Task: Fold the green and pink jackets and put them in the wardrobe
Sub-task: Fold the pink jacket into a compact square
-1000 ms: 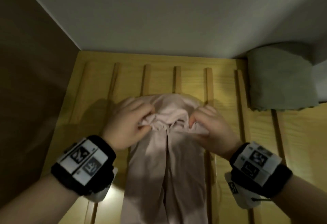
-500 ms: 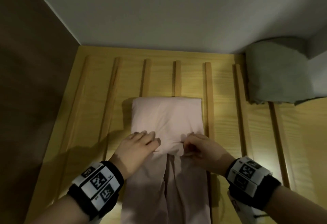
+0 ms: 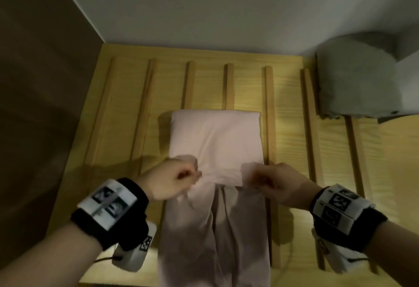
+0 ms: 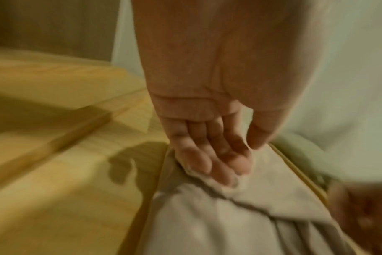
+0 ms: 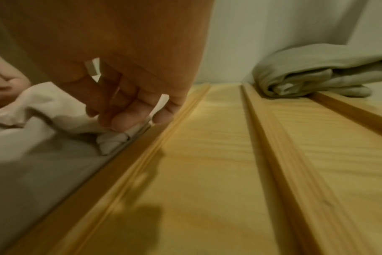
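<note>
Hands (image 3: 174,180) (image 3: 272,184) nearer on pink jacket (image 3: 215,141)

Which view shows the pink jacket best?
The head view: most of the pink jacket shows from above, both its folded end and its trailing part. The left wrist view gives only a blurred fold, and the right wrist view only a bunched edge.

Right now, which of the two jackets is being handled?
The pink jacket, in the middle: the left grip and right grip both hold its folded-over edge. The green jacket lies folded and untouched in the far right corner.
</note>
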A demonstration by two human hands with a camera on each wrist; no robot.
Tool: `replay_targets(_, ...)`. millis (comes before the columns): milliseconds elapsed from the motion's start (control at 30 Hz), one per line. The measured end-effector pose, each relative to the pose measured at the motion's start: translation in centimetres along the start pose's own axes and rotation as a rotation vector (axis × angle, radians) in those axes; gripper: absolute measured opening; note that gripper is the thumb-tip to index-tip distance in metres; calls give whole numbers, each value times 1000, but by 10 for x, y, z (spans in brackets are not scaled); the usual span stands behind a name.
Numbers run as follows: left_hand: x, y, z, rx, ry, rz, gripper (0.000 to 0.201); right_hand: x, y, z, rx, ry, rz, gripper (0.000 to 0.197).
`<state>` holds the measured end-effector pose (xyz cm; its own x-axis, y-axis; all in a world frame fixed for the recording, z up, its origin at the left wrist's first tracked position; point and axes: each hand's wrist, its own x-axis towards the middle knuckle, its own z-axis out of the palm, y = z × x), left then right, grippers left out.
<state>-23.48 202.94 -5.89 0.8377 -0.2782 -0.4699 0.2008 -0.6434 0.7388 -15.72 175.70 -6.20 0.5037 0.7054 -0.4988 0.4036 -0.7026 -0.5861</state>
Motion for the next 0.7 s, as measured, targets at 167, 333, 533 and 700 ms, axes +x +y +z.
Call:
replay_targets(167,20,-18,-33,-264,433,-393,29,7,5,-11,99,219,159,14)
replay_targets(333,19,-23,-26,-149,330,-481,43,22,7,-5,14,164,257,24)
replay_targets(533,39,-19,-26,-194,347,-529,75,39,-3,-8,175,430,244,14)
replay_targets(700,57,-15,-41,-348,481,-486,95,66,-7,-28,128,487,303,57)
